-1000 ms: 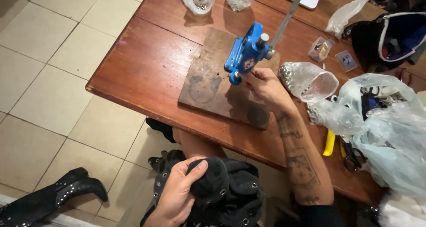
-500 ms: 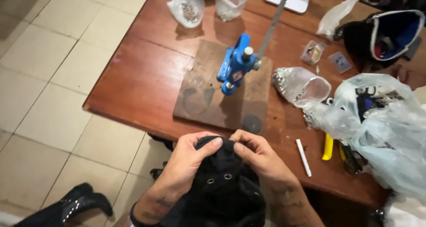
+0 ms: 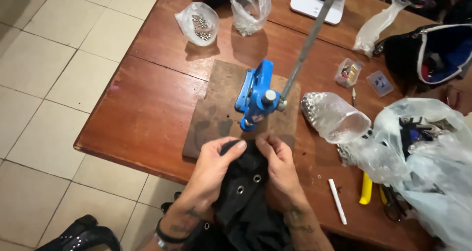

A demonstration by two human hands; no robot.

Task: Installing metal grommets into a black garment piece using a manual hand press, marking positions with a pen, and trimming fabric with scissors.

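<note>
**Operator:** At the table's near edge, head view: what grips what?

**Technician:** Left hand and right hand both pinch the black fabric piece with metal eyelets, held over the worn brown board, just before the blue lever-operated hand press.

**Operator:** Good practice?

**Technician:** Judged from this: keep the fabric flat and taut, fingertips clear of the press's die, and the eyelet hole centred under it.

**Operator:** Containers?

**Technician:** Small clear plastic bag: metal fittings. Taller clear bag: contents unclear. Clear bag lying on its side: silver studs. Two small clear boxes: contents indistinct.
</note>
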